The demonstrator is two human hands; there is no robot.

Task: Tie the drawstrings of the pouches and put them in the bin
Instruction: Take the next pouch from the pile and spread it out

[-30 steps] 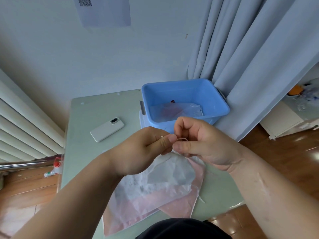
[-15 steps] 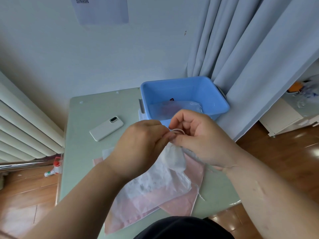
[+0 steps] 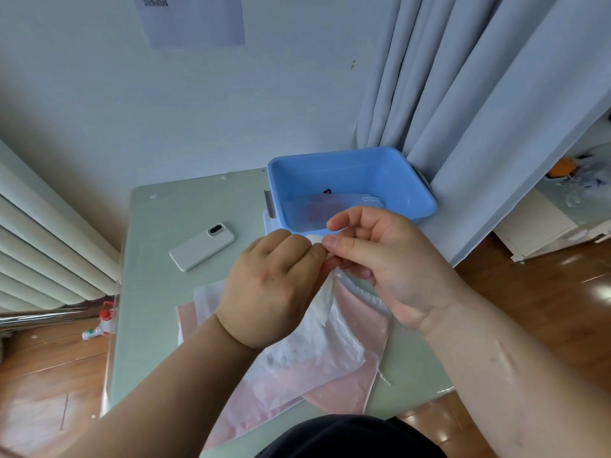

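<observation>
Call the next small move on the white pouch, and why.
Likely pull the hands apart to cinch the knot: left hand and right hand pinch together at the gathered neck of the white pouch; the knot is hidden. The pouch lies on the table, not in the blue bin.

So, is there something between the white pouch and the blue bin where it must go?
Nothing visible. The left hand and right hand pinch the white pouch just before the blue bin, whose top is open.

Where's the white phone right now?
In the head view, the white phone lies flat on the table's left side, left of the blue bin and just beyond the left hand, touching neither.
</observation>
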